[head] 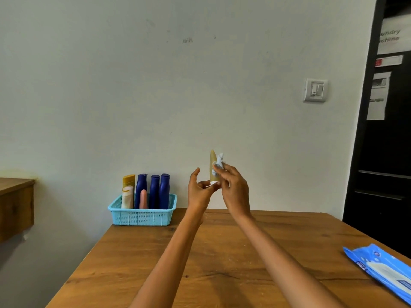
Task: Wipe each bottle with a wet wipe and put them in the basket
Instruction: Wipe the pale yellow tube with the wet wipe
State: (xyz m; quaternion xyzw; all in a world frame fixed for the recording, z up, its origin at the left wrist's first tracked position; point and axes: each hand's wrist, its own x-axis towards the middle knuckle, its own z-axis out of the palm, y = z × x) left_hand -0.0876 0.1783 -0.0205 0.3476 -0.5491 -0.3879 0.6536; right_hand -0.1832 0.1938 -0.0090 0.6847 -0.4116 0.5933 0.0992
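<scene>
Wooden worktop (pixel 222 263), blue basket (pixel 142 215) at its far left corner already packed with bottles (pixel 154 191). Both hands raised above the worktop: left hand (pixel 200 192) fingers pinching the tan tube (pixel 213 162) by its white cap, right hand (pixel 234 190) fingers pressing a crumpled wet wipe (pixel 218 164) against it.

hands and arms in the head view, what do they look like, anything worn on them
Both forearms are bare right down to the bottom edge of the picture, so no sleeves show. The left hand and the right hand wear no gloves. No watch, bracelet or ring can be made out on either wrist or on the fingers, though the fingers are small and a little blurred here.
</scene>
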